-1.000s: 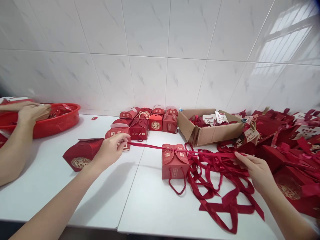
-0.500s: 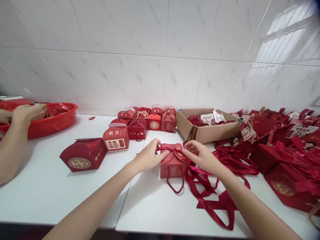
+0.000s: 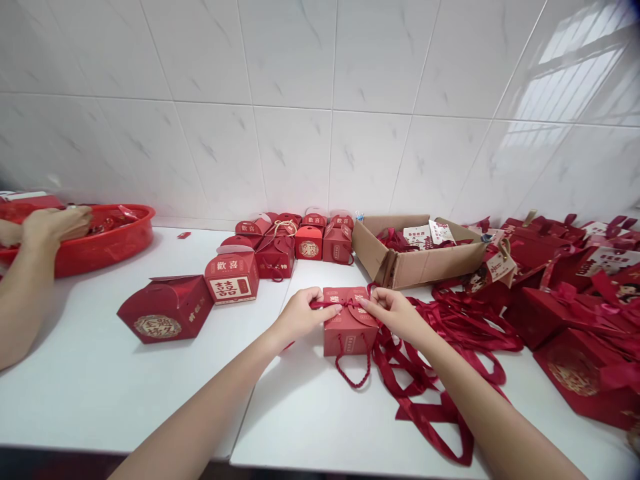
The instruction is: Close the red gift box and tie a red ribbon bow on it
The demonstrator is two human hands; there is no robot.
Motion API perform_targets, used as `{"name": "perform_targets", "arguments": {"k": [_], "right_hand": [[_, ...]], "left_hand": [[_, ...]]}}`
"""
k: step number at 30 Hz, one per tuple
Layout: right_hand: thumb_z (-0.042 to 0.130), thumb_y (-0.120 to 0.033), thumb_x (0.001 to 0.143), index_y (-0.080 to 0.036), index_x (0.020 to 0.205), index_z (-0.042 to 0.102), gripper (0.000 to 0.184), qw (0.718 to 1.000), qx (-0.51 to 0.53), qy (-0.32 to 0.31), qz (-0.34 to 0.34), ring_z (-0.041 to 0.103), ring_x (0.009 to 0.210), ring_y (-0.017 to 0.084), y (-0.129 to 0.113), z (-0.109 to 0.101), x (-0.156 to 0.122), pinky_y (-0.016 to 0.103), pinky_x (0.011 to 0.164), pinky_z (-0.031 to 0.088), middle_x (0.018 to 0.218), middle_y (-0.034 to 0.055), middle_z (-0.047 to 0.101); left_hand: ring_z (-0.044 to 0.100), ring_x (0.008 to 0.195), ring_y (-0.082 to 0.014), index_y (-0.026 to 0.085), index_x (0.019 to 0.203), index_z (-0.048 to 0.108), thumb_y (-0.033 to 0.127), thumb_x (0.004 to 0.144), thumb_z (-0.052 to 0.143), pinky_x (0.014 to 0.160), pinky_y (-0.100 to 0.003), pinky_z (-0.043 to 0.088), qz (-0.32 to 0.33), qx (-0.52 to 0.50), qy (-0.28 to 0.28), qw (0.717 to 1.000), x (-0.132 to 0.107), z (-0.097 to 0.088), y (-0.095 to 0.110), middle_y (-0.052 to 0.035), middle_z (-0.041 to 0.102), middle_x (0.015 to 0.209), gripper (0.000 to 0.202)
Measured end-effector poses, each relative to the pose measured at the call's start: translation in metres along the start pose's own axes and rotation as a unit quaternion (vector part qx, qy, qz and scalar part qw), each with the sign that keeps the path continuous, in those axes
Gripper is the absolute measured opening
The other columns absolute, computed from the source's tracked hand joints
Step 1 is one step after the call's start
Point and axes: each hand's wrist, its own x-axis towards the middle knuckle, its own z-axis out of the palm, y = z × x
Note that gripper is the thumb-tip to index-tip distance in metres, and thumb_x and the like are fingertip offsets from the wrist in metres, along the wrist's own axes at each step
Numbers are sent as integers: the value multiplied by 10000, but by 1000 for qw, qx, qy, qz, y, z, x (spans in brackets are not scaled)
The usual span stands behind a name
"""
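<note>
A small red gift box (image 3: 349,333) with a cord handle stands on the white table (image 3: 150,393) in front of me. A red ribbon (image 3: 345,305) lies across its top. My left hand (image 3: 303,313) pinches the ribbon at the box's left top edge. My right hand (image 3: 393,312) pinches the ribbon at the right top edge. Both hands rest against the box. A heap of loose red ribbons (image 3: 440,360) trails to the right of the box.
Several closed red gift boxes (image 3: 280,250) stand by the tiled wall; a larger one (image 3: 167,317) lies to the left. An open cardboard box (image 3: 415,257) holds tags. More red boxes (image 3: 575,313) pile at right. Another person's hand (image 3: 55,227) reaches into a red basin (image 3: 100,250).
My hands, a second ago spread wide with the ribbon stretched between them, have come together over the box top and now pinch the ribbon close on either side.
</note>
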Motion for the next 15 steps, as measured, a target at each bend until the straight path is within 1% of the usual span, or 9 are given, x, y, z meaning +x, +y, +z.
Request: {"name": "perform_targets", "arguments": {"k": [3,5,7,9,10,12,13,15], "right_hand": [[564,-582,780,-193,626,363,464,999,-45,-2,1,328,563,100,2,-4,0,234,520,273,600,-45,353],[574,-560,785,-190,651,382,438,999,-51,-14,-1,324,565,98,3,-8,-2,228,512,269,616,-44,361],[588,-532,793,-195,715,399,394,999,-28,-30,-3,295,555,92,4,-12,-4,222,502,253,621,-56,334],[603,-504,800,-203,775,399,364,998,16,-58,-9,285,560,89,4,-18,-7,218,505,254,644,-61,326],[599,-495,810,-204,779,400,354,996,36,-80,-13,288,566,89,3,-23,-10,219,510,259,657,-57,332],[551,-491,847,-191,704,404,364,990,49,-132,-26,300,573,91,1,-33,-14,230,522,266,656,-45,342],[523,-488,864,-182,649,408,392,987,35,-153,-33,310,571,95,-1,-39,-16,238,528,271,636,-39,346],[503,-468,874,-173,561,430,437,983,-25,-176,-35,345,560,105,-3,-47,-18,254,537,286,585,-30,366]], "left_hand": [[252,550,-88,192,592,289,590,670,636,525,-221,190,-23,16,-26,999,2,-6,-3,63,259,595,533],[231,541,-85,189,574,291,605,639,662,520,-228,169,-27,29,-24,999,4,-8,-4,62,241,588,561],[220,536,-85,187,561,298,617,631,668,521,-236,159,-20,23,-16,999,4,-9,-6,59,231,585,572],[218,525,-87,183,546,334,643,682,606,524,-247,162,-17,-14,-23,999,3,-10,-8,55,240,574,551],[216,513,-88,180,539,370,660,721,544,521,-252,162,-31,-41,-36,998,3,-12,-9,52,246,559,542],[203,478,-86,172,531,467,675,777,427,507,-259,152,-81,-81,-72,991,3,-17,-11,50,251,517,562],[197,459,-84,164,531,514,671,784,405,498,-259,143,-109,-90,-88,986,4,-21,-12,49,256,494,576],[188,431,-78,147,535,585,637,770,443,479,-255,128,-144,-89,-118,978,4,-30,-12,49,269,456,562]]}}
